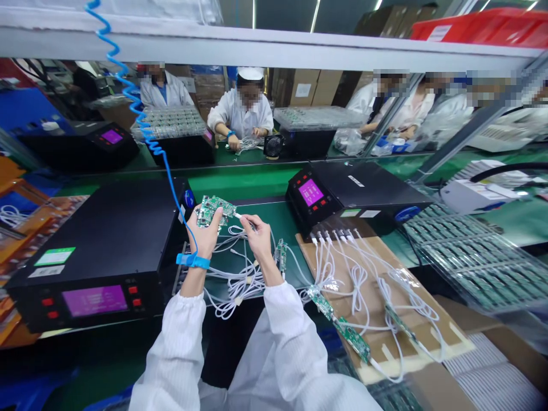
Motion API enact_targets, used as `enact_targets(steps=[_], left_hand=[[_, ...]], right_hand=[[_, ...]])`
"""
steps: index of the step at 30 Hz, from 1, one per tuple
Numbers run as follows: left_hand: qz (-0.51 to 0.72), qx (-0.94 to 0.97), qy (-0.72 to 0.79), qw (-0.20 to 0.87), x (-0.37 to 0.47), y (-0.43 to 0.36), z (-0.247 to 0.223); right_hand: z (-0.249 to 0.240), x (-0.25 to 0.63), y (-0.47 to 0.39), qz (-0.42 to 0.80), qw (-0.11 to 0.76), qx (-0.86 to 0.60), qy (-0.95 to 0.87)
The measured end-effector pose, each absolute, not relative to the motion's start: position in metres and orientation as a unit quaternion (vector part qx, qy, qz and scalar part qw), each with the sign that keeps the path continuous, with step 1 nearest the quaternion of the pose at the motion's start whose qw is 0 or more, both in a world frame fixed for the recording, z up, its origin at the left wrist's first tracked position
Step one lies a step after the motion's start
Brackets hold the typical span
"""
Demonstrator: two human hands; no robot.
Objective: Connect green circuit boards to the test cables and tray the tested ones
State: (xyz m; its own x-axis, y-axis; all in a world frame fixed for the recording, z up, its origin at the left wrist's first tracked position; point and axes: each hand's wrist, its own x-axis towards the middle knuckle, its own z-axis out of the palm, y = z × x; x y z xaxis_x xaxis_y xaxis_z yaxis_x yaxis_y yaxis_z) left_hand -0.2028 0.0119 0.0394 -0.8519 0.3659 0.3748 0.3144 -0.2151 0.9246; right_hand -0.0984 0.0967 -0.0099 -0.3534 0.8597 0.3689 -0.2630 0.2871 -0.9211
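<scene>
Green circuit boards (217, 209) are held up over the bench in my left hand (206, 235), its thumb across their face and a blue strap round the wrist. At their right edge, my right hand (257, 231) pinches a white cable plug (238, 216) against the boards; whether it is fully seated is too small to tell. Beneath both hands lies a tangle of white cables (244, 279). Just right of my right hand another green board (281, 255) stands among the cables.
Black testers with lit screens stand left (94, 251) and right (355, 188). Cabled boards (353, 339) lie on cardboard (381, 257) at right, beside a board-filled tray (466, 257). A coiled blue cord (137, 108) hangs at left. People sit across the bench.
</scene>
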Motion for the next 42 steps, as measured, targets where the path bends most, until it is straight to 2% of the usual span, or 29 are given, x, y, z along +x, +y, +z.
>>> enact_targets(steps=[9, 13, 15, 18, 24, 28, 32, 39, 42], left_hand=[[0.726, 0.261, 0.635, 0.032, -0.21, 0.008, 0.038], [0.713, 0.249, 0.656, -0.023, -0.203, 0.01, 0.04], [0.702, 0.243, 0.667, -0.053, -0.198, 0.012, 0.043], [0.677, 0.264, 0.683, -0.074, -0.194, 0.016, 0.047], [0.607, 0.313, 0.716, -0.142, -0.199, 0.022, 0.039], [0.565, 0.358, 0.713, -0.208, -0.204, 0.026, 0.027], [0.541, 0.393, 0.708, -0.227, -0.207, 0.029, 0.021], [0.544, 0.392, 0.709, -0.218, -0.206, 0.027, 0.022], [0.582, 0.36, 0.708, -0.176, -0.205, 0.027, 0.024]], right_hand=[[-0.001, -0.095, 0.103, 0.523, 0.49, -0.216, -0.662], [-0.009, -0.092, 0.104, 0.452, 0.526, -0.322, -0.645], [-0.014, -0.092, 0.104, 0.484, 0.529, -0.351, -0.602], [-0.017, -0.094, 0.103, 0.569, 0.529, -0.303, -0.553], [-0.012, -0.106, 0.095, 0.612, 0.554, -0.254, -0.504], [-0.01, -0.114, 0.087, 0.526, 0.546, -0.254, -0.601], [-0.007, -0.119, 0.081, 0.427, 0.571, -0.257, -0.653], [-0.003, -0.123, 0.078, 0.417, 0.613, -0.219, -0.634], [-0.005, -0.122, 0.08, 0.42, 0.612, -0.234, -0.628]])
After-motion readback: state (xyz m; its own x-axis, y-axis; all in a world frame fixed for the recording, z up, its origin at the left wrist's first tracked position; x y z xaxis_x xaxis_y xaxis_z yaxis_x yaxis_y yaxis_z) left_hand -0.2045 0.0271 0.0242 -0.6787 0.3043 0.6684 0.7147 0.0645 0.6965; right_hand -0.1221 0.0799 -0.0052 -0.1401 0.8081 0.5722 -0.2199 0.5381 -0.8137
